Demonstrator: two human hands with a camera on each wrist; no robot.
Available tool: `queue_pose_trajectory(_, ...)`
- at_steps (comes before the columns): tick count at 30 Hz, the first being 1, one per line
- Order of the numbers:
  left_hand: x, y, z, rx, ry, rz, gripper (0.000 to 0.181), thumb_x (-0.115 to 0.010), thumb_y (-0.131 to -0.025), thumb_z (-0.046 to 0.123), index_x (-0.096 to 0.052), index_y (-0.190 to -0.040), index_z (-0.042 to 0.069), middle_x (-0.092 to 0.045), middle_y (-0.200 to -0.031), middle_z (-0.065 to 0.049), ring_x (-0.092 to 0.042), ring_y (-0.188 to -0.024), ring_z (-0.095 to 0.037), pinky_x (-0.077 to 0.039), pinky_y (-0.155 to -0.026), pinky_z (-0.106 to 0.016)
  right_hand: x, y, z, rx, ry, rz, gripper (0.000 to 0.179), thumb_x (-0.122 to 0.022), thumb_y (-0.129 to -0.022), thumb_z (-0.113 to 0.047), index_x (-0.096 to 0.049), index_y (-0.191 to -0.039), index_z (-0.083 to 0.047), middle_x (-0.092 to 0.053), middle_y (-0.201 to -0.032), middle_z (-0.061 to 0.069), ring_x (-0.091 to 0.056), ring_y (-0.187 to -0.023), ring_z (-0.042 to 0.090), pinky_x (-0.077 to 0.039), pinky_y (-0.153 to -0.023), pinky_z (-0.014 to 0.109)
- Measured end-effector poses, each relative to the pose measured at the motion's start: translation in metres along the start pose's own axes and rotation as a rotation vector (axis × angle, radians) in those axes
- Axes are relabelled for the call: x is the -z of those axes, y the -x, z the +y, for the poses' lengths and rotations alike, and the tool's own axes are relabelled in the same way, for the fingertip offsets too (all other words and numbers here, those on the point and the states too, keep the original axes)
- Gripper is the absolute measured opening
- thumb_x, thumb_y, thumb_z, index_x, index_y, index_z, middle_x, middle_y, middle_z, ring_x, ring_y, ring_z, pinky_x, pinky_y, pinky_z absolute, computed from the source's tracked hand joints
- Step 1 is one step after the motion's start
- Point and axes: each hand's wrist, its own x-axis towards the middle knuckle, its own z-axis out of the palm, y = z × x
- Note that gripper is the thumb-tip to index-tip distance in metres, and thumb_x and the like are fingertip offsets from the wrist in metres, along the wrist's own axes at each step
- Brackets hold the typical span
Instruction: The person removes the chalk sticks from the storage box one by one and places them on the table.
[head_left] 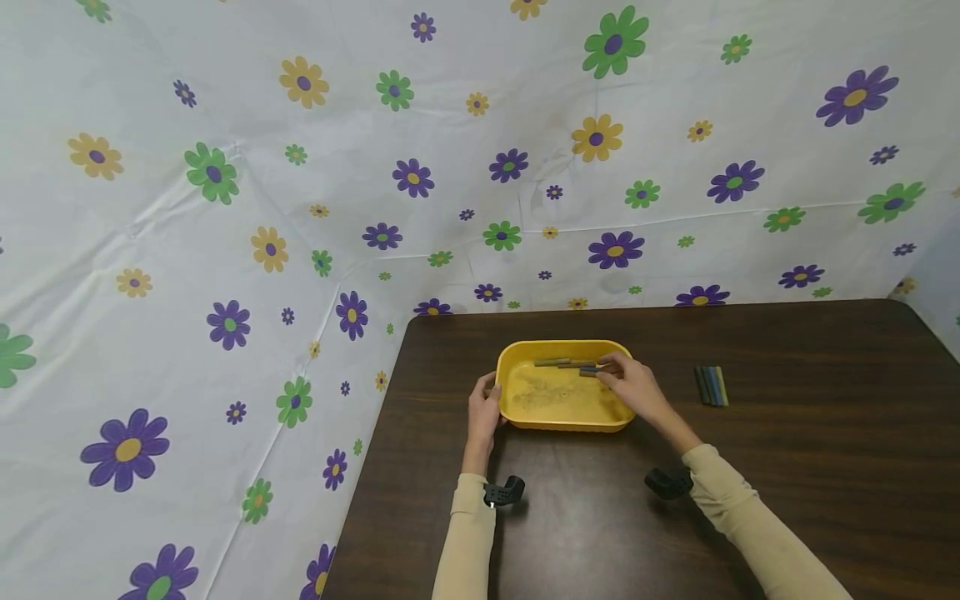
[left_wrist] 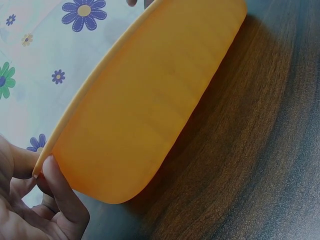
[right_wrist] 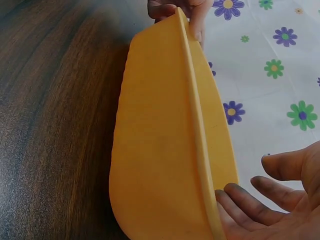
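Note:
A shallow yellow plastic tray [head_left: 562,408] stands on the table, dark dust smudged over its floor. Several short coloured sticks [head_left: 552,362], apparently chalk pastels, lie along its far side. My left hand [head_left: 484,408] holds the tray's left end; the left wrist view shows thumb and fingers pinching the rim. Over the right end reaches my right hand [head_left: 632,387], fingertips close to a dark stick [head_left: 588,373]. In the right wrist view, that hand's thumb [right_wrist: 282,165] stands apart from its fingers, which have dark-smudged tips and extend over the rim. Nothing shows in its grasp there.
Right of the tray, a row of several dark, blue and yellowish sticks [head_left: 711,386] lies side by side on the dark wooden table [head_left: 810,467]. A white flower-print sheet [head_left: 450,200] hangs behind the table and along its left side.

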Motion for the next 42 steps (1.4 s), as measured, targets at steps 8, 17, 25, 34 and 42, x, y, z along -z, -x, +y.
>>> queue_pose_trajectory(8,0.000,-0.001,-0.001,0.008,-0.006,0.003,0.036,-0.052,-0.110,0.018,-0.058,-0.144,0.005,-0.058,-0.103,-0.024,-0.048,-0.058,-0.011,-0.042,-0.050,-0.023,-0.009,-0.004,0.002,-0.014,0.012,-0.022,0.033,-0.064,-0.102,-0.009,-0.061,-0.128,0.012,-0.069,-0.114,0.028,-0.067,-0.105,0.043,-0.056,-0.083,0.052)
queue_pose_trajectory(17,0.001,0.000,0.001,0.022,-0.003,0.000,0.036,-0.051,-0.110,0.017,-0.059,-0.144,0.007,-0.058,-0.103,-0.022,-0.051,-0.063,-0.015,-0.044,-0.051,-0.021,-0.020,-0.012,0.002,-0.021,0.059,-0.060,0.039,-0.066,-0.101,-0.012,-0.058,-0.130,0.013,-0.067,-0.120,0.029,-0.064,-0.113,0.045,-0.052,-0.095,0.057)
queue_pose_trajectory(25,0.001,0.000,-0.001,0.016,0.005,-0.006,0.036,-0.052,-0.110,0.017,-0.058,-0.144,0.008,-0.058,-0.101,-0.018,-0.051,-0.063,-0.015,-0.044,-0.051,-0.021,-0.027,-0.015,0.002,-0.019,0.084,-0.050,0.041,-0.067,-0.100,-0.012,-0.058,-0.131,0.014,-0.068,-0.120,0.029,-0.064,-0.112,0.045,-0.051,-0.094,0.058)
queue_pose_trajectory(34,0.001,-0.001,0.000,0.013,0.002,-0.004,0.035,-0.052,-0.110,0.017,-0.058,-0.143,0.007,-0.058,-0.098,-0.017,-0.051,-0.063,-0.014,-0.044,-0.051,-0.021,-0.037,-0.024,0.009,-0.003,0.264,-0.064,0.042,-0.066,-0.098,-0.010,-0.056,-0.129,0.016,-0.063,-0.120,0.034,-0.060,-0.112,0.050,-0.048,-0.095,0.060)
queue_pose_trajectory(42,0.001,-0.002,-0.002,0.009,0.006,-0.009,0.036,-0.052,-0.110,0.017,-0.058,-0.144,0.006,-0.057,-0.101,-0.019,-0.052,-0.065,-0.016,-0.044,-0.051,-0.021,-0.042,-0.029,0.010,0.006,0.378,-0.042,0.046,-0.069,-0.095,-0.007,-0.054,-0.133,0.014,-0.058,-0.125,0.036,-0.056,-0.113,0.052,-0.047,-0.095,0.063)
